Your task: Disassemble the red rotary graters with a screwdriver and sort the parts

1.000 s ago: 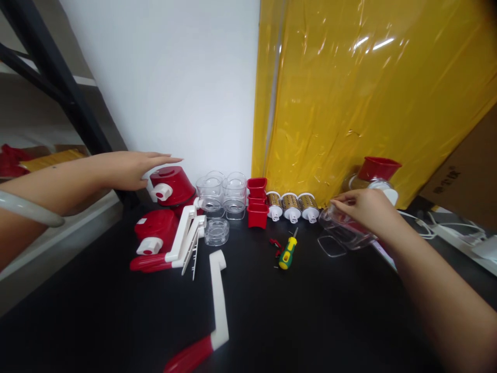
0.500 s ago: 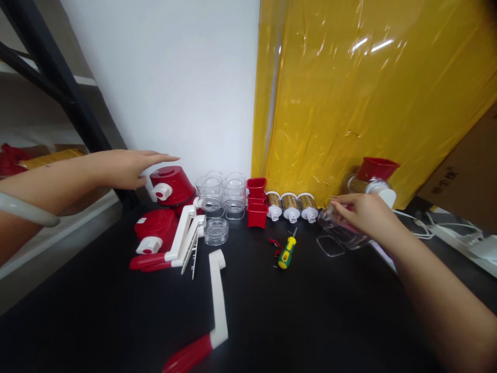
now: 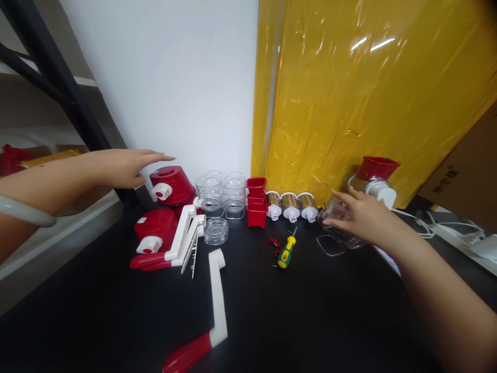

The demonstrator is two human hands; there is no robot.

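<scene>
My left hand [image 3: 134, 168] hovers with fingers stretched out beside the upper red housing [image 3: 173, 185] with its white knob; I cannot tell if it touches. A second red housing [image 3: 157, 228] lies in front of it. Over on the right, my right hand [image 3: 359, 212] has its thumb and fingers spread above a clear plastic part [image 3: 336, 210], which it partly hides. Whether the fingers touch that part is unclear. Behind this hand stands a drum grater [image 3: 373, 178] with a red hopper [image 3: 378, 167].
Along the wall stand clear plastic cups [image 3: 234, 194], red hoppers [image 3: 257, 215] and metal grater drums [image 3: 290, 207]. A yellow-green screwdriver [image 3: 287, 252] lies mid-table beside small red pieces [image 3: 274, 242]. A white crank handle [image 3: 219, 300] with a red grip lies in front; white cables [image 3: 419, 228] run at right.
My right hand's fingers have spread from a closer pinch over the clear plastic part. My left hand has hardly moved, and the objects on the table stay in place.
</scene>
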